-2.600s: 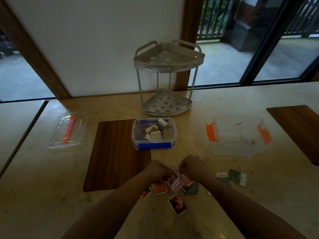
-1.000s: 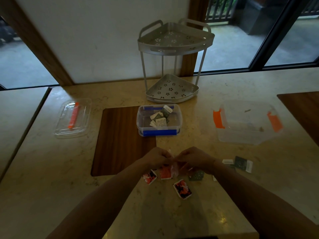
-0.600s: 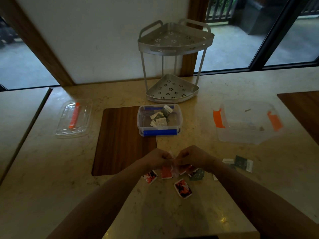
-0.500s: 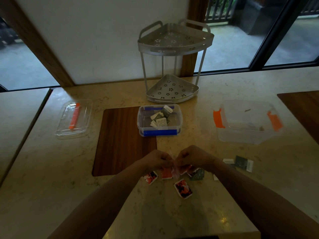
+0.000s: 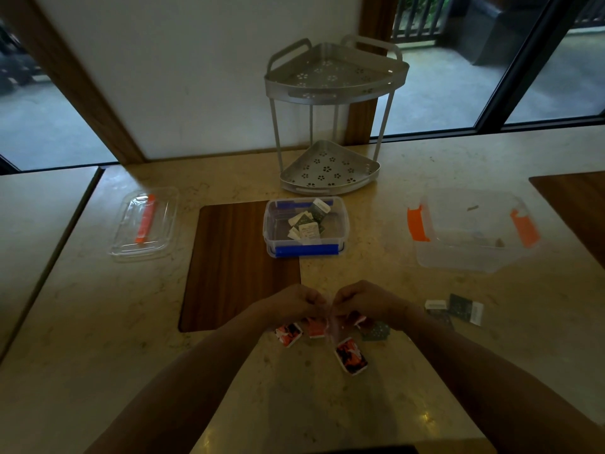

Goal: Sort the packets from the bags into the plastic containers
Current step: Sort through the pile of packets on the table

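Note:
My left hand (image 5: 294, 301) and my right hand (image 5: 363, 299) meet knuckle to knuckle low over the counter, both pinching a thin clear plastic bag (image 5: 331, 322) that hangs between them. Red packets (image 5: 351, 356) lie on the counter just below, one (image 5: 288, 333) under my left hand. A green packet (image 5: 375, 331) lies by my right wrist, with more green packets (image 5: 465, 309) further right. The blue-clipped container (image 5: 340, 224) holds several green and white packets. The orange-clipped container (image 5: 435, 257) stands at the right.
A two-tier metal corner rack (image 5: 330, 178) stands behind the blue-clipped container. A clear lid (image 5: 163, 231) with an orange clip lies at far left. A dark wood inlay (image 5: 235, 263) sits left of centre, another at the right edge.
Both hands have stayed together on the bag and shifted only slightly. More red packets now lie under the hands than a second ago.

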Demonstrator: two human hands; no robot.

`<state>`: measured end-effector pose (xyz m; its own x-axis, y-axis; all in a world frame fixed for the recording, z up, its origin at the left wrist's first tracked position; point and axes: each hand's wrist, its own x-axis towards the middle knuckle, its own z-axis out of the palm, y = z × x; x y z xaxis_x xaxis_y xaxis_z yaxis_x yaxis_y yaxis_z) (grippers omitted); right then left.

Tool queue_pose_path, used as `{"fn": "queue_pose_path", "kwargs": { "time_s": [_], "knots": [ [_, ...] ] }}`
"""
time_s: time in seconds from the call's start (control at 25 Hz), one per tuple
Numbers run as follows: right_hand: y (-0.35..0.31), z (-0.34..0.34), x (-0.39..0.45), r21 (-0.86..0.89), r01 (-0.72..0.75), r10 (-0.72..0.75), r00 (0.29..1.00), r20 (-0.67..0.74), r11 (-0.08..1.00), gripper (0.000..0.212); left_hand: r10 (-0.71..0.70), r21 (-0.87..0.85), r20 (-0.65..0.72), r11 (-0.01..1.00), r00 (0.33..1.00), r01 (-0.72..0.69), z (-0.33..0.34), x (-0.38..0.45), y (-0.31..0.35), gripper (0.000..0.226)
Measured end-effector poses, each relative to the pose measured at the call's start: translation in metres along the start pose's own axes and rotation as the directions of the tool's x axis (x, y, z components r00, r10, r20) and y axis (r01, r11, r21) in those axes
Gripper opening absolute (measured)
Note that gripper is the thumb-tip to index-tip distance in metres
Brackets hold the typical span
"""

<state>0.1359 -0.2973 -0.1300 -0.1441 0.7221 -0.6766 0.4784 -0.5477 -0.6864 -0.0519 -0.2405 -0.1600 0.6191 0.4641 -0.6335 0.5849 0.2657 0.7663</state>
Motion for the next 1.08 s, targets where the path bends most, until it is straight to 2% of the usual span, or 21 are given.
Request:
{"fn": "queue_pose_path", "kwargs": {
  "time_s": [0.2,0.32,0.44,0.56,0.68,0.76,0.96,1.08],
  "knots": [
    [-0.002,0.007,0.000,-0.052,0.046,-0.051,0.994,-0.099,0.998,0.012,-0.034,-0.034,-0.062,0.999,0.997,0.032,0.003,0.000,0.007,0.012],
    [-0.002,0.009,0.000,-0.071,0.076,-0.086,0.987,-0.137,0.995,0.012,-0.025,0.005,-0.101,1.000,0.995,0.026,0.004,0.001,0.010,0.014],
    [0.003,0.006,-0.001,-0.158,0.078,-0.111,0.970,-0.215,0.984,0.015,-0.007,0.105,-0.165,0.994,0.986,0.025,0.002,-0.001,0.013,0.020],
    [0.015,-0.006,-0.002,-0.283,0.046,-0.127,0.953,-0.276,0.958,0.015,0.041,0.284,-0.262,0.958,0.964,0.037,-0.005,-0.005,0.007,0.024],
    [0.017,-0.007,-0.001,-0.441,0.050,-0.201,0.932,-0.303,0.896,0.015,0.088,0.402,-0.270,0.915,0.959,0.029,-0.005,-0.007,0.008,0.022],
    [0.015,-0.006,-0.002,-0.466,0.043,-0.206,0.930,-0.304,0.884,0.015,0.076,0.395,-0.264,0.918,0.961,0.036,-0.004,-0.007,0.012,0.021],
    [0.014,-0.018,-0.009,-0.550,-0.035,-0.159,0.941,-0.300,0.835,0.015,0.011,0.206,-0.272,0.977,0.962,0.048,0.001,-0.005,0.024,0.022],
    [0.009,-0.026,-0.020,-0.563,-0.045,-0.203,0.907,-0.369,0.825,0.016,0.005,0.139,-0.275,0.990,0.961,0.035,0.008,-0.001,0.042,0.021]
  ]
}}
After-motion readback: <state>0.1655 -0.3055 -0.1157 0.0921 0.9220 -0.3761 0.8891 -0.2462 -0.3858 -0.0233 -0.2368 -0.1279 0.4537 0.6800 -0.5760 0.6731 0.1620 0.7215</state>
